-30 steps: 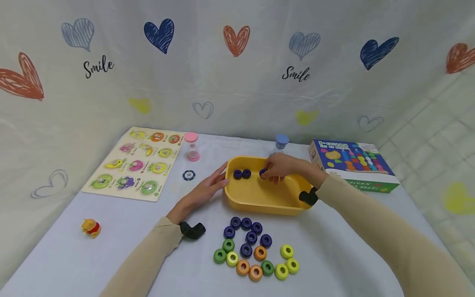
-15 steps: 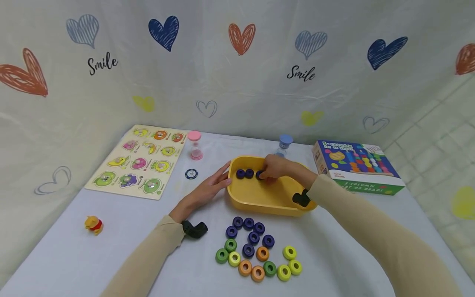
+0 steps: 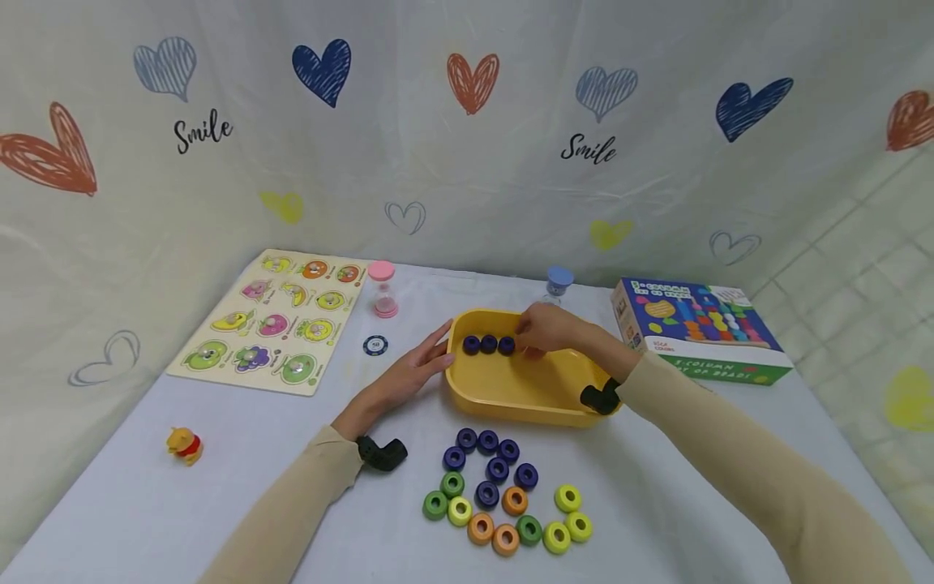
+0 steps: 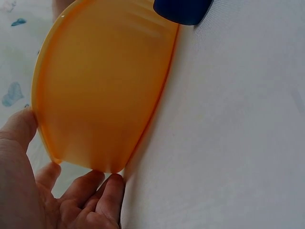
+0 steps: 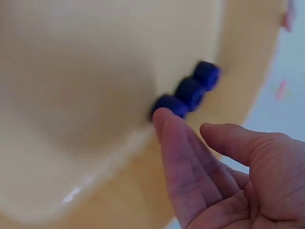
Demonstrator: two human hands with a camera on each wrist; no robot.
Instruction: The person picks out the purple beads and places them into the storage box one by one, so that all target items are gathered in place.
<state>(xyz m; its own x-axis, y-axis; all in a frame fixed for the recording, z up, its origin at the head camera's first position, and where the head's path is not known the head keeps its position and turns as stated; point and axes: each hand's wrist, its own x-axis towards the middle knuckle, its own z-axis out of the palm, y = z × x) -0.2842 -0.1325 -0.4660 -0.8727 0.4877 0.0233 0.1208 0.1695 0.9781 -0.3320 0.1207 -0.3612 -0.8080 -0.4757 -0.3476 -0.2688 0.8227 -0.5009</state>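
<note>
In the middle of the head view, inside a smooth yellow-orange tray that looks like plastic (image 3: 525, 381), there is a row of three round, dark blue beads (image 3: 489, 345). The row sits near the tray's upper left corner. The bead at the right end is what is new. Compared with a second ago, it is closer to the other two, and the gap is gone. In the right wrist view the three beads touch, or almost touch. So it looks like this bead is in its spot and the row is now three long.

The right hand (image 3: 550, 327) is not gripping anything now. Its fingers are straight and close together, and its thumb is off to the side with nothing in between. One fingertip is on the nearest bead or just over it; the blur makes that hard to tell. The arm, in a beige sleeve (image 3: 730, 450), comes up from the lower right of the frame.

At the tray's left end is the left hand (image 3: 416, 369). Its thumb touches the rim and its fingertips touch the outside wall, but they do not wrap around it. It seems to help the tray stay still.

In the lower middle of the frame, blue, green, yellow and orange ring beads (image 3: 529, 541) make a wavy shape on a white cloth (image 3: 671, 503).
</note>
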